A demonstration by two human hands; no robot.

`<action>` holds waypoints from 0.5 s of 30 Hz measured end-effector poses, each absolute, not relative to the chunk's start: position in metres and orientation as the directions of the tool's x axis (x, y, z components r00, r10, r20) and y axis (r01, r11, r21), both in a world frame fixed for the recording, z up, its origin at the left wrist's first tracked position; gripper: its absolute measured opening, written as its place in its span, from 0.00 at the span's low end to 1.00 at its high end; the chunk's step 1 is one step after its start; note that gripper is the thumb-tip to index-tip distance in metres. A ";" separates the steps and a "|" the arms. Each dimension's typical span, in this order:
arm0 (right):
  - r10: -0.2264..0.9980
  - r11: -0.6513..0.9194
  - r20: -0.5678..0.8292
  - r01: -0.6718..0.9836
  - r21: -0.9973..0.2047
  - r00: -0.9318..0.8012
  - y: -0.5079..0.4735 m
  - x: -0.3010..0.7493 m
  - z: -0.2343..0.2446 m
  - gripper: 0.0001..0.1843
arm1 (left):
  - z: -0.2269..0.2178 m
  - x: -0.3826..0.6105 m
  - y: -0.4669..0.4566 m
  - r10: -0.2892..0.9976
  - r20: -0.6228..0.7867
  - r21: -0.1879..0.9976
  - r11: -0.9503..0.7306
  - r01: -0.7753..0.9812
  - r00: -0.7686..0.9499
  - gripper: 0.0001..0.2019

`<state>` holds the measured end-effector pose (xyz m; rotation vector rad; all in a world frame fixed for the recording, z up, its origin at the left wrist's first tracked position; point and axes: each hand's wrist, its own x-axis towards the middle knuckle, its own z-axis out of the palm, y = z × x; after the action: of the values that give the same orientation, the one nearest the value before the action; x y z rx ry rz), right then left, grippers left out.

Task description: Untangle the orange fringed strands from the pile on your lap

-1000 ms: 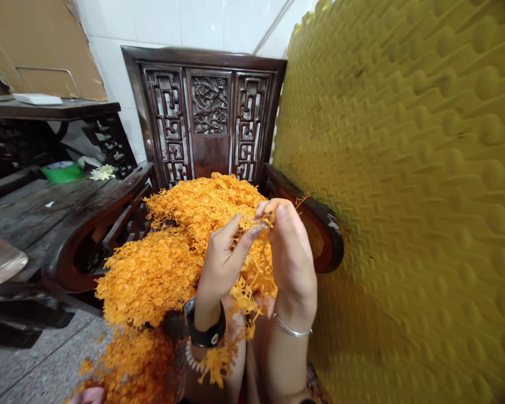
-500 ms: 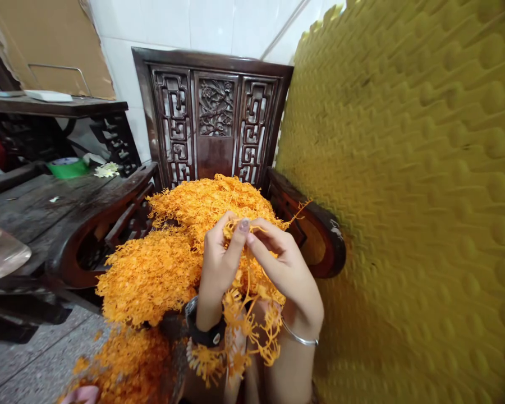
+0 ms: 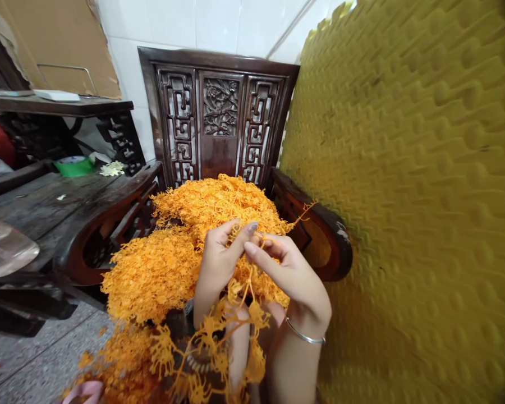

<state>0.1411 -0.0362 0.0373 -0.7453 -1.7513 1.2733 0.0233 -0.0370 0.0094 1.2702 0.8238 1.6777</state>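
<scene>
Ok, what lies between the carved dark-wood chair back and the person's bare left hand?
In the head view, a heap of frilly orange strands lies between the carved dark-wood chair back and the bare left hand.

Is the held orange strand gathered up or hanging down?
Hanging down: the orange strand trails below the left hand and right hand.

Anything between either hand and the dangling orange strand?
Nothing visible. Left hand and right hand both have fingertips at the upper part of the orange strand, which hangs below them. The orange pile lies beyond the hands, not in between.
</scene>
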 end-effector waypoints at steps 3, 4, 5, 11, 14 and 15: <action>0.811 0.283 0.294 -0.099 -0.954 -0.506 -0.031 0.139 0.033 0.19 | 0.011 0.026 -0.039 0.930 0.365 0.850 -0.352 -0.391 -0.044 0.19; 0.795 0.259 0.313 -0.177 -0.950 -0.520 -0.029 0.139 0.031 0.20 | 0.011 0.026 -0.040 0.936 0.353 0.821 -0.307 -0.482 0.006 0.20; 0.769 0.228 0.348 -0.278 -0.933 -0.537 -0.027 0.139 0.030 0.21 | 0.011 0.025 -0.040 0.936 0.344 0.781 -0.241 -0.577 0.075 0.21; 0.837 0.184 0.443 -0.597 -0.781 -0.322 -0.023 0.138 0.032 0.23 | 0.011 0.018 -0.029 0.911 0.379 0.534 -0.072 -0.843 0.162 0.22; 0.889 0.278 0.402 -0.435 -0.856 -0.221 -0.022 0.138 0.032 0.19 | 0.011 0.021 -0.026 0.923 0.376 0.588 -0.168 -0.791 0.084 0.14; 0.886 0.293 0.400 -0.387 -0.874 -0.233 -0.021 0.138 0.031 0.19 | 0.011 0.023 -0.027 0.924 0.374 0.620 -0.188 -0.762 0.077 0.10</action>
<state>0.1376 -0.0207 0.0309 -0.5224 -1.3083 1.2893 0.0233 -0.0269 0.0110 0.8689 0.2453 1.5373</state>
